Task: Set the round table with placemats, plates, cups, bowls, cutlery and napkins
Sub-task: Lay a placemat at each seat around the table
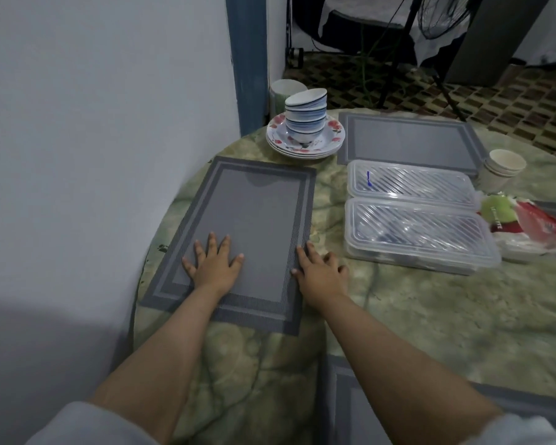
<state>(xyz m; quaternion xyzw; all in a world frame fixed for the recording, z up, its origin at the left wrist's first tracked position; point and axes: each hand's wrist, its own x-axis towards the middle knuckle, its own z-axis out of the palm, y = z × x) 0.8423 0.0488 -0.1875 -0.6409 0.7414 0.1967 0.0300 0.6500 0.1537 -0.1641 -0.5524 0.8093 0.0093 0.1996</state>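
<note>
We stand at the round surface [398, 316], its green marbled top pushed against a pale wall at the left. Largest on it are the grey placemats: one [254, 220] lies flat before us near the wall, a second [408, 139] sits at the far side, and parts of others show at the bottom edge [350, 406] and the right edge, so we judge the mat stage nearly finished.

Next in size are two clear lidded plastic boxes [411, 216] side by side in the middle; we take them to hold the cutlery, though the ribbed lids blur what is inside. To their right lies a red and green packet [527, 226], perhaps the napkins; we cannot tell.

Beyond the near mat the flowered plates [331, 136] are stacked, with the blue-striped bowls [305, 114] piled on top. A nest of paper cups [501, 170] lies tipped at the far right. None of these has been dealt out, so plates, bowls, cups, cutlery and napkins are all left to do.

Our left hand [212, 264] lies flat, fingers spread, pressing the near mat. Our right hand [318, 268] rests on that mat's right border with relaxed fingers, holding nothing.
</note>
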